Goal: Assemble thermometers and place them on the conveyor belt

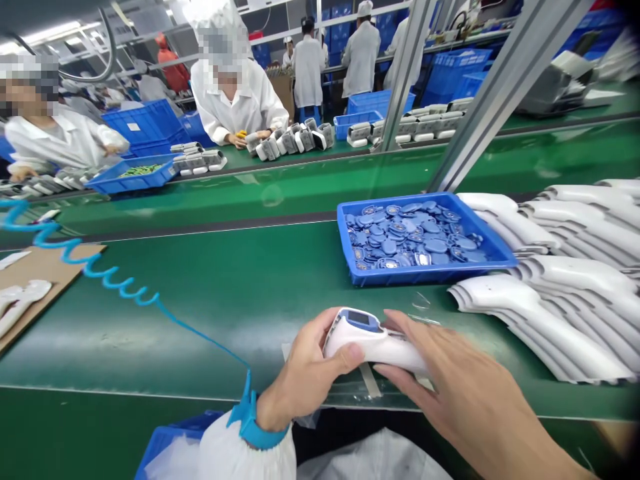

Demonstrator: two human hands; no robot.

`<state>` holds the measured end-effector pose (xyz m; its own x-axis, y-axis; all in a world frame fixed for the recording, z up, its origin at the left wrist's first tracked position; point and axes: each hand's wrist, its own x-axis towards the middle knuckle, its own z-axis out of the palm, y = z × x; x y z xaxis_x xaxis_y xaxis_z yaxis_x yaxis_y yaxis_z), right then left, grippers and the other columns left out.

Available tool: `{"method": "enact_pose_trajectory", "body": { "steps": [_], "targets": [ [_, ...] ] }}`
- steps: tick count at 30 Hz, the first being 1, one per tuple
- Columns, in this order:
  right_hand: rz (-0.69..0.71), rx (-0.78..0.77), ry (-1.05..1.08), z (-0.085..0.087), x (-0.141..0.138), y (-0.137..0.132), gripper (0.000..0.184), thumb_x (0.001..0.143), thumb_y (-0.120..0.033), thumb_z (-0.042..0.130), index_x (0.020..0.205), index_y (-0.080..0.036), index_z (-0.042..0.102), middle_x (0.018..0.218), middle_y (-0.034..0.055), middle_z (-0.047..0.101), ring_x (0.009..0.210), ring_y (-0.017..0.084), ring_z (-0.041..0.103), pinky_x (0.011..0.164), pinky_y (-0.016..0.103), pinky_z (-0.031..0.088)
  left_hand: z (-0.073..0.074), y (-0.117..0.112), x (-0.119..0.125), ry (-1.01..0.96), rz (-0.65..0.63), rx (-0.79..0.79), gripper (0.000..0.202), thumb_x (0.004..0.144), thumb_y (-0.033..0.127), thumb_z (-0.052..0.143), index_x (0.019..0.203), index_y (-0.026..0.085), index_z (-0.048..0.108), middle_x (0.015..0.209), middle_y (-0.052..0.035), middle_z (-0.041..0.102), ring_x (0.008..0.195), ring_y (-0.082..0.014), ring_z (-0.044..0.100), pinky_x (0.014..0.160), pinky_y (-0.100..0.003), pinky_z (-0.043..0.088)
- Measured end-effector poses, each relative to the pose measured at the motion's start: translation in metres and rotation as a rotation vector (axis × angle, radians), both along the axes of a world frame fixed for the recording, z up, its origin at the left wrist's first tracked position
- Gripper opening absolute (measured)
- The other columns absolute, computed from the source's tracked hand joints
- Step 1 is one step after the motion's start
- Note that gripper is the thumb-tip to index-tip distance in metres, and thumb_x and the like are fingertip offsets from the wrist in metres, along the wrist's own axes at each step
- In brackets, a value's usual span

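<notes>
A white infrared thermometer (361,339) with a blue-framed display lies in my hands above the near edge of the green bench. My left hand (315,367) grips its head end, thumb across the near side. A blue wrist strap (257,427) with a coiled cord circles that wrist. Around the handle end is my right hand (445,373), slightly blurred, fingers on the far side and thumb on the near side. Part of the handle is hidden by this hand. Beyond the thermometer, a blue tray (430,272) holds many small blue oval parts.
Stacked white housing shells (545,313) cover the bench at right. A cardboard sheet (75,260) with white parts lies at left, near the blue coiled cord (120,285). A metal post (510,93) rises behind the tray. Co-workers sit across the line.
</notes>
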<state>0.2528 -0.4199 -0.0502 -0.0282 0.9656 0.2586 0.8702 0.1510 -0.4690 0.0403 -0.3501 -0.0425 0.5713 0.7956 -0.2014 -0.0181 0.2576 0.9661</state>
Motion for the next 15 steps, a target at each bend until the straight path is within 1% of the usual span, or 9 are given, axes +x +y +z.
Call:
{"method": "enact_pose_trajectory", "body": {
  "steps": [2, 3, 5, 6, 8, 10, 12, 14, 15],
  "targets": [
    [0.063, -0.170, 0.063, 0.003, 0.001, 0.000, 0.045, 0.093, -0.052, 0.062, 0.132, -0.030, 0.061, 0.117, 0.0050, 0.074, 0.094, 0.026, 0.073, 0.073, 0.036, 0.058, 0.000, -0.002, -0.001, 0.059, -0.042, 0.056, 0.060, 0.089, 0.049, 0.075, 0.136, 0.017, 0.058, 0.125, -0.0097, 0.066, 0.112, -0.0241, 0.061, 0.096, -0.031, 0.048],
    [0.095, -0.274, 0.110, 0.007, 0.002, 0.000, 0.041, 0.092, -0.050, 0.064, 0.128, -0.032, 0.062, 0.115, 0.0026, 0.074, 0.092, 0.025, 0.073, 0.073, 0.035, 0.057, 0.001, -0.003, -0.001, 0.099, -0.059, 0.100, 0.059, 0.089, 0.049, 0.075, 0.136, 0.018, 0.059, 0.123, -0.0089, 0.066, 0.109, -0.0234, 0.061, 0.095, -0.031, 0.048],
    [0.132, -0.472, 0.226, 0.016, 0.002, 0.002, 0.037, 0.091, -0.048, 0.065, 0.125, -0.034, 0.063, 0.113, 0.0002, 0.073, 0.094, 0.022, 0.070, 0.079, 0.033, 0.055, 0.003, -0.004, -0.002, 0.166, -0.084, 0.187, 0.054, 0.089, 0.050, 0.074, 0.131, 0.019, 0.063, 0.115, -0.0076, 0.068, 0.101, -0.0216, 0.062, 0.090, -0.030, 0.049],
    [0.130, -0.533, 0.283, 0.021, 0.001, 0.004, 0.037, 0.092, -0.050, 0.065, 0.125, -0.034, 0.062, 0.113, 0.0002, 0.071, 0.097, 0.021, 0.068, 0.082, 0.033, 0.054, 0.003, -0.004, -0.002, 0.180, -0.082, 0.219, 0.052, 0.090, 0.050, 0.073, 0.130, 0.019, 0.064, 0.113, -0.0075, 0.069, 0.099, -0.0211, 0.062, 0.089, -0.030, 0.048],
    [0.110, -0.590, 0.358, 0.029, 0.000, 0.005, 0.037, 0.094, -0.057, 0.060, 0.122, -0.032, 0.062, 0.112, 0.0007, 0.069, 0.096, 0.020, 0.065, 0.082, 0.032, 0.051, 0.004, -0.003, -0.003, 0.160, -0.069, 0.244, 0.050, 0.093, 0.051, 0.070, 0.131, 0.019, 0.064, 0.115, -0.0084, 0.069, 0.101, -0.0214, 0.062, 0.091, -0.030, 0.048],
    [0.094, -0.621, 0.383, 0.035, -0.001, 0.006, 0.036, 0.096, -0.061, 0.055, 0.113, -0.030, 0.064, 0.104, 0.0009, 0.067, 0.088, 0.018, 0.061, 0.076, 0.031, 0.047, 0.004, -0.001, -0.004, 0.131, -0.068, 0.234, 0.051, 0.093, 0.052, 0.070, 0.131, 0.019, 0.064, 0.116, -0.0088, 0.069, 0.102, -0.0218, 0.062, 0.092, -0.030, 0.048],
    [0.079, -0.662, 0.423, 0.040, 0.000, 0.006, 0.035, 0.095, -0.060, 0.058, 0.105, -0.028, 0.065, 0.093, 0.0003, 0.064, 0.079, 0.016, 0.057, 0.070, 0.030, 0.044, 0.003, -0.001, -0.004, 0.099, -0.081, 0.218, 0.048, 0.092, 0.053, 0.070, 0.127, 0.019, 0.066, 0.113, -0.0080, 0.069, 0.100, -0.0214, 0.063, 0.090, -0.030, 0.049],
    [0.083, -0.723, 0.552, 0.044, 0.001, 0.006, 0.035, 0.092, -0.059, 0.064, 0.110, -0.029, 0.065, 0.093, -0.0004, 0.065, 0.080, 0.016, 0.058, 0.070, 0.028, 0.046, 0.002, -0.002, -0.002, 0.100, -0.051, 0.223, 0.052, 0.089, 0.050, 0.075, 0.131, 0.022, 0.062, 0.118, -0.0067, 0.068, 0.105, -0.0216, 0.063, 0.093, -0.030, 0.050],
    [0.084, -0.730, 0.638, 0.046, 0.001, 0.005, 0.039, 0.091, -0.059, 0.065, 0.117, -0.030, 0.065, 0.101, -0.0001, 0.068, 0.086, 0.017, 0.060, 0.075, 0.027, 0.049, 0.001, -0.004, 0.000, 0.126, -0.002, 0.250, 0.058, 0.086, 0.046, 0.080, 0.135, 0.024, 0.059, 0.123, -0.0062, 0.066, 0.109, -0.0220, 0.063, 0.096, -0.031, 0.050]
  ]
}}
